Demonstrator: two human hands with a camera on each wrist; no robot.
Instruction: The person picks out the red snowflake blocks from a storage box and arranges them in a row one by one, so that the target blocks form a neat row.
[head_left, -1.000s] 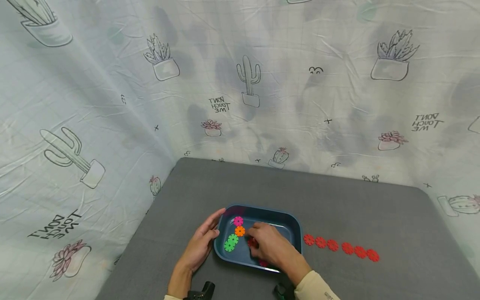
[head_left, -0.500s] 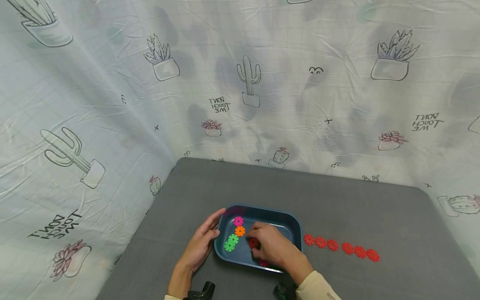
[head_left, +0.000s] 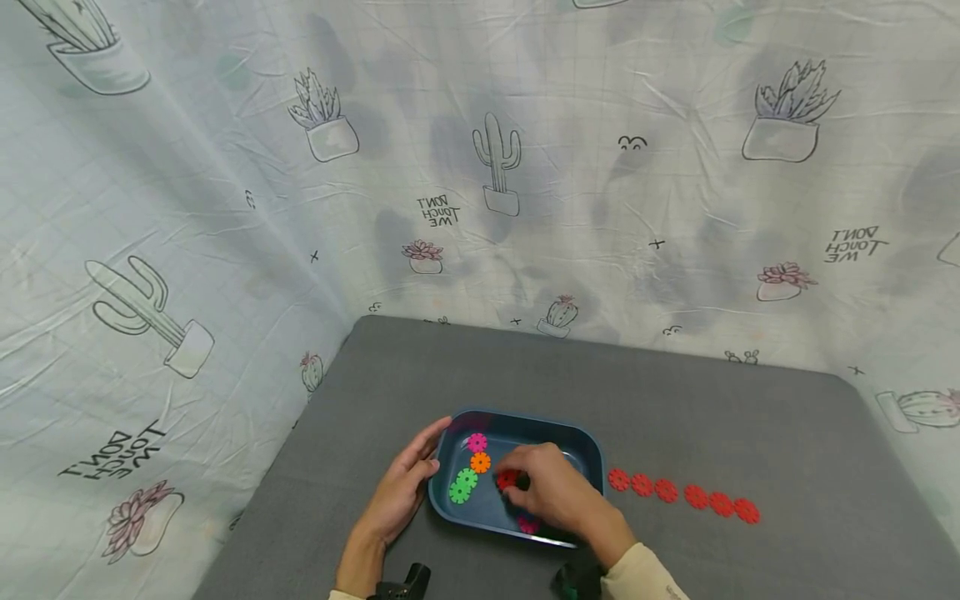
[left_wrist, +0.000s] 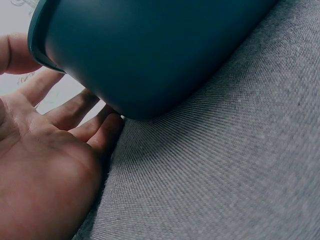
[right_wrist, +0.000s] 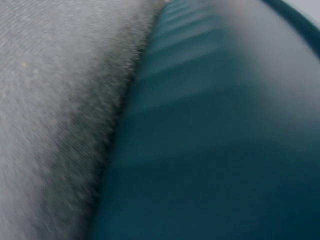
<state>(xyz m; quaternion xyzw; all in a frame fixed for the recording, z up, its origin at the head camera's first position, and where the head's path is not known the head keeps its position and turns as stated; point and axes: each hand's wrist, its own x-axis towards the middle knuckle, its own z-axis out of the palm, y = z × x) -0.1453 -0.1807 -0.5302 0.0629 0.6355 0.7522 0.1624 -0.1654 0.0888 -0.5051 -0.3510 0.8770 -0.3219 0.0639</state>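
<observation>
A dark blue tray lies on the grey table, holding several notched plastic discs. My left hand holds its left end; the left wrist view has the thumb at the rim and the other fingers along the outer wall. Inside the tray, my right hand has a red disc between thumb and fingers. Left of that hand lie a pink disc, an orange disc and two green discs. A magenta disc shows below the right hand. The right wrist view shows only the tray's outer wall and cloth.
A row of several red discs runs to the right of the tray on the grey tabletop. Behind and to the left hangs a pale curtain printed with potted plants.
My right hand has shifted slightly right and its finger gap shows more, uncovering more of the magenta disc. The left hand and the tray stay put.
</observation>
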